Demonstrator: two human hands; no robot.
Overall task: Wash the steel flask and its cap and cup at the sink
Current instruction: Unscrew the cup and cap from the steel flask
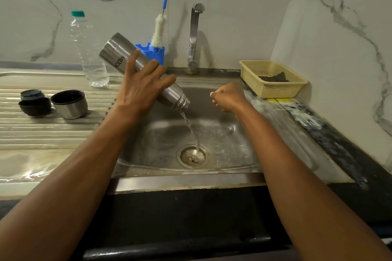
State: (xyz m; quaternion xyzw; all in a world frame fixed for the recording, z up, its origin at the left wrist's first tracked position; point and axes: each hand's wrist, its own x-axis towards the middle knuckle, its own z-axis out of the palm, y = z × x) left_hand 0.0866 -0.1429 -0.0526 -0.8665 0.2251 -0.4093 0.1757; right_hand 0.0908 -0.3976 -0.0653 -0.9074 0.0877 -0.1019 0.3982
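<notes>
Bare forearms over the stainless steel sink. Left hand grips the cylindrical steel flask, tilted mouth-down and pouring water. Right hand curled, empty. Round steel cup and black cap on worktop, left.

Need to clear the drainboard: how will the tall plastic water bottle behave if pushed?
The plastic water bottle probably tips easily: tall, narrow, standing on the ridged drainboard. Its thin, crinkled walls would likely dent under a grip.

Plastic bottle, bottle brush, tap, mesh basket.
</notes>
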